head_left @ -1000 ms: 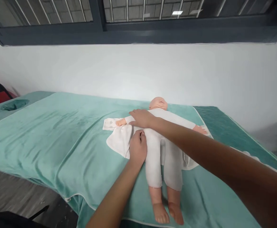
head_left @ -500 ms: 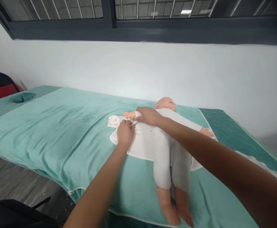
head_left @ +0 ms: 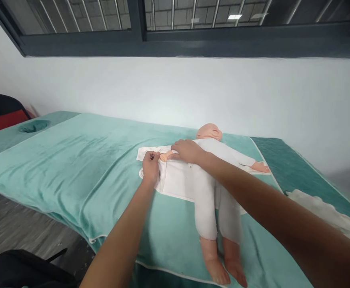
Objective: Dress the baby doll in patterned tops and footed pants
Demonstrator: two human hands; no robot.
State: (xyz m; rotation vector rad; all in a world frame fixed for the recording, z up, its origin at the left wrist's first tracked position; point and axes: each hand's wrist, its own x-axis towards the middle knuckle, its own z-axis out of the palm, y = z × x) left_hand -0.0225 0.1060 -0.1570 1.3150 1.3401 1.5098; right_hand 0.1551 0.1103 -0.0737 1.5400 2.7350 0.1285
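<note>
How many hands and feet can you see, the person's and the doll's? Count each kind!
Person's hands: 2 (left hand, right hand)
Doll's hands: 2 (picture-left doll hand, picture-right doll hand)
Doll's feet: 2 (picture-left doll foot, picture-right doll foot)
Total: 6

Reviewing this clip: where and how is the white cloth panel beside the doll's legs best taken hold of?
Probably by its near edge, pinched between thumb and fingers from the near left side. The panel lies spread on the green cover with that edge exposed, while its far part lies close to both hands and its right side meets the doll.
</note>
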